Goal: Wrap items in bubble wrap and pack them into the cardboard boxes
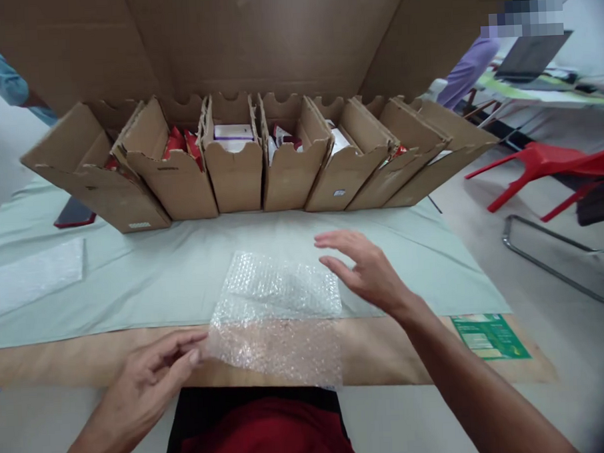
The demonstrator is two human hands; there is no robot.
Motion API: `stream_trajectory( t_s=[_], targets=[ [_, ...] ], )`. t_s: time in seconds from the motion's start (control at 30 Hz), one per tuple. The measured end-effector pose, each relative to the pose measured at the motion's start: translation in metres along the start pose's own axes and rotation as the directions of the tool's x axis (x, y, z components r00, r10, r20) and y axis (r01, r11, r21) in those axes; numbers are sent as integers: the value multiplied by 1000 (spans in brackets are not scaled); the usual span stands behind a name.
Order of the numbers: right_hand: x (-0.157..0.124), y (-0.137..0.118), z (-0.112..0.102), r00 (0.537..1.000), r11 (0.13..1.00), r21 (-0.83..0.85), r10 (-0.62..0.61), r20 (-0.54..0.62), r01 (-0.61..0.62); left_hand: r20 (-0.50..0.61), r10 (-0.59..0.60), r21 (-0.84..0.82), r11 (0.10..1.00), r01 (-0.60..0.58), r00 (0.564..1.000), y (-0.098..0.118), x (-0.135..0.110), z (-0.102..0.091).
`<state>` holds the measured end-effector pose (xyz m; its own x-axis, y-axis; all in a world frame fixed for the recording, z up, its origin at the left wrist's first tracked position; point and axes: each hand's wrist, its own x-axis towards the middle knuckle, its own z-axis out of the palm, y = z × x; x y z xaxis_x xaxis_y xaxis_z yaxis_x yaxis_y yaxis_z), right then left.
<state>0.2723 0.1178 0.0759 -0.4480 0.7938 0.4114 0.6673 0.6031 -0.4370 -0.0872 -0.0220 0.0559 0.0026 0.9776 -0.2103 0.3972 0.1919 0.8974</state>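
Observation:
A sheet of clear bubble wrap (278, 307) lies flat before me, partly on the pale green cloth and partly over the bare wooden front edge of the table. Beside its lower left edge is my left hand (155, 370), thumb and fingers slightly apart; I see nothing held in it. My right hand (361, 270) hovers over the upper right corner of the sheet, open, with fingers spread and nothing in them. Another piece of bubble wrap (34, 275) rests on the cloth at the far left.
A row of several open cardboard bins (237, 179) holding packets and small boxes stands behind the sheet, below a large cardboard panel (264, 41). A dark phone-like object (74, 213) sits at left. At right are a green label (491, 336) and a red chair (544, 169). People stand behind.

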Motion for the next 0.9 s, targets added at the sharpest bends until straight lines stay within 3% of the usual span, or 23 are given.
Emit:
stream_trajectory(
  t_s=[0.03,0.07,0.13,0.17,0.23,0.33,0.43,0.53,0.6,0.73,0.9],
  targets=[
    [-15,-5,2,1000,1000,-3,-5,-3,5,-14,158,104,982,-156,987,6,7,5],
    [-27,-13,8,1000,1000,-6,-18,11,18,12,316,203,928,-312,949,11,17,15],
    [-44,-31,26,994,998,-25,-56,99,59,146,552,354,746,-565,821,17,41,43],
    [-50,-39,38,984,996,-41,-69,164,77,211,613,420,647,-637,762,16,53,60],
    [-59,-49,58,958,991,-91,-67,280,96,328,613,545,499,-675,718,7,71,87],
    [-78,-41,68,938,979,-192,-2,347,73,368,553,685,382,-620,747,-20,79,98],
    [-104,-17,52,949,944,-327,145,279,-48,294,545,763,361,-536,785,-43,67,81],
    [-117,-6,33,950,895,-411,261,171,-172,233,580,805,336,-490,781,-48,55,68],
    [-113,-13,31,956,906,-396,234,180,-147,238,590,824,297,-482,771,-42,55,70],
    [-95,-36,44,927,967,-251,64,370,33,304,586,835,215,-506,751,-31,58,85],
    [-97,-29,39,903,990,-134,13,430,50,357,610,839,124,-531,707,-30,34,90]
  ],
)
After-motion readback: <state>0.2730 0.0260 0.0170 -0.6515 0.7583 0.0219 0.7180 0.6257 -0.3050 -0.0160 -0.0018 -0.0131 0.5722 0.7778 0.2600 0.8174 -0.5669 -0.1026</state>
